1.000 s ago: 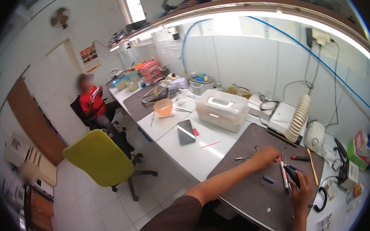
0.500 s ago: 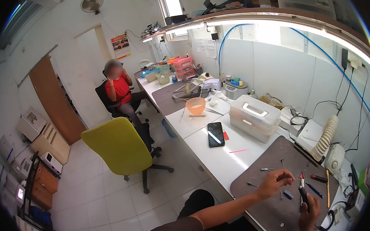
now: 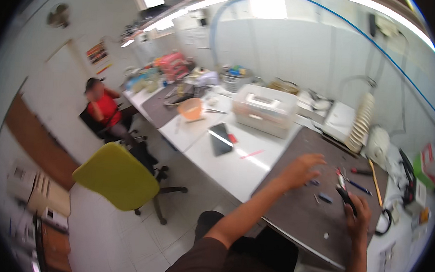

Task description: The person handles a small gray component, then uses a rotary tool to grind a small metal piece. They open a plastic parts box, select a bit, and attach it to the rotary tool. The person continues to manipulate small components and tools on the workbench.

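Over the dark brown mat (image 3: 297,141), my left hand (image 3: 299,172) reaches out with its fingers extended, holding nothing I can see. A small blue item partly shows beneath its fingers. My right hand (image 3: 357,210) is wrapped round a dark-handled tool (image 3: 346,198) whose kind I cannot make out. Beside that tool lie a small blue block (image 3: 325,198) and a thin metal piece (image 3: 317,198). Beyond it, a red-and-white slender item (image 3: 341,178) sits near a dark blue pen-like tool (image 3: 359,188). A small white disc (image 3: 326,236) rests nearer me.
A yellow stick (image 3: 376,183) and a ribbed hose (image 3: 361,122) stand to the right. Further left are a lidded clear box (image 3: 264,110), a black phone (image 3: 221,139) and an orange bowl (image 3: 190,109). A green chair (image 3: 118,176) and a seated person (image 3: 102,104) are beyond the bench.
The whole view has swung right, shifting the bench leftward. My left hand has moved forward over the mat and its fingers have straightened. My right hand still grips the dark-handled tool.
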Demonstrator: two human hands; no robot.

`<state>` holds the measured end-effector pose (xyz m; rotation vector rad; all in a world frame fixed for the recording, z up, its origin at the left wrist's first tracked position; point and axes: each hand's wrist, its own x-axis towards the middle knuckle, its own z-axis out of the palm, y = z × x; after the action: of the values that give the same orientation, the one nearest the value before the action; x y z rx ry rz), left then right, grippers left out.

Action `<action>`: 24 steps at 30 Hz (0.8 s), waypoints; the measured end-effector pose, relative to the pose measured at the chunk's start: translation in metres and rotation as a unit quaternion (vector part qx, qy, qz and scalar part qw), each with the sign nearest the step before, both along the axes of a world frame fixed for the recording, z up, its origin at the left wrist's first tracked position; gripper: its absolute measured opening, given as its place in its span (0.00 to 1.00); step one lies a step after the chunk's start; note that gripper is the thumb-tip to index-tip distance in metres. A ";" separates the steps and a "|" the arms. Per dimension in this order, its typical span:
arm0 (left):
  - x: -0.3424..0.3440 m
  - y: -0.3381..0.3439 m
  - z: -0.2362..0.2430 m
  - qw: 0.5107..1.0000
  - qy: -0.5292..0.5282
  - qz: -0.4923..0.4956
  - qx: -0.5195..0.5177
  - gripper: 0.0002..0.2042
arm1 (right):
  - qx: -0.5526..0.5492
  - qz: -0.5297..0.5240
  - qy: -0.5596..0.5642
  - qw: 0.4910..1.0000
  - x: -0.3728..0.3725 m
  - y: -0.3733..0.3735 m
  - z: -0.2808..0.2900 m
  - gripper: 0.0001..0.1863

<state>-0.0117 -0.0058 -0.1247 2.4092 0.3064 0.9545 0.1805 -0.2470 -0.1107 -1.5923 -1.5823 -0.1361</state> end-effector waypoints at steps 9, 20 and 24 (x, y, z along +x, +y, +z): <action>-0.053 -0.055 0.022 0.993 0.066 0.060 -0.075 0.10 | 0.039 -0.047 0.053 0.997 0.015 0.007 0.004 0.18; -0.095 -0.031 0.014 0.968 0.008 0.208 -0.137 0.08 | 0.074 -0.070 0.101 0.990 0.018 0.011 0.006 0.17; -0.131 -0.028 0.002 0.960 0.034 0.236 -0.149 0.08 | 0.091 -0.085 0.066 0.990 0.020 0.003 0.017 0.17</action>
<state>-0.1431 -0.0337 -0.1231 2.1284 1.0105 0.9384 0.2001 -0.2441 -0.0938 -1.5581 -1.2942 -0.2539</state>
